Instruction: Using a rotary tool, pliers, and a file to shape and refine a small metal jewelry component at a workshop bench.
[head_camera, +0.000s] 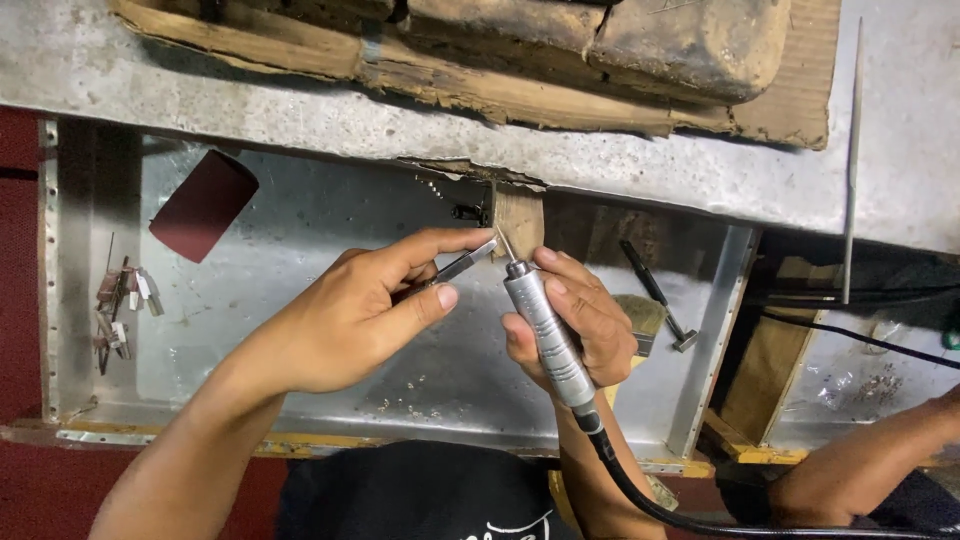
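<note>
Head view: right hand (575, 325) holds rotary handpiece (545, 335) near bench edge (640, 190).

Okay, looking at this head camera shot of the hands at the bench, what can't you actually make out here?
Head view only:
- The piece pinched in the left hand: fingers cover most of it; only a thin metal strip shows.
- The rotary handpiece tip: too fine to tell whether it touches the strip.
- Its black cable: runs off the bottom edge.
- Small bits at the tray's left: too small to identify.
- Another person's arm: cut off at right.
</note>
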